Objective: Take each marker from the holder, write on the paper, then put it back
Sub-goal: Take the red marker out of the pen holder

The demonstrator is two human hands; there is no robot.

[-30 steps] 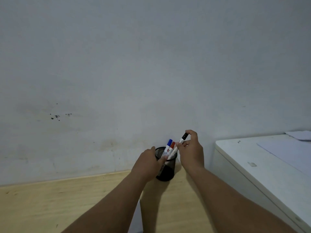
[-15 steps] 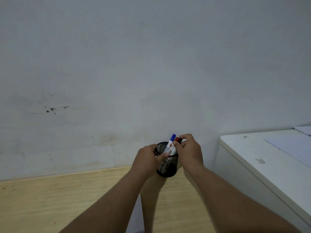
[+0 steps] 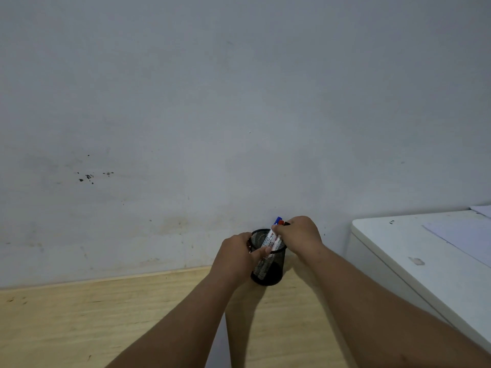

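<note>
A black mesh holder stands on the wooden table by the wall. My left hand grips its left side, thumb across the rim. White markers stand in the holder: one with a blue cap, one with a red cap, and a black-capped marker whose tip shows at my fingers. My right hand pinches the top of the black-capped marker, which is sunk into the holder beside the others. A sliver of white paper shows between my forearms at the bottom edge.
A light wooden table runs along a grey-white wall. On the right stands a white cabinet or appliance with sheets of paper on its top, higher than the table.
My right hand has lowered the black-capped marker from above the rim down into the holder among the other markers. My left hand has stayed on the holder.
</note>
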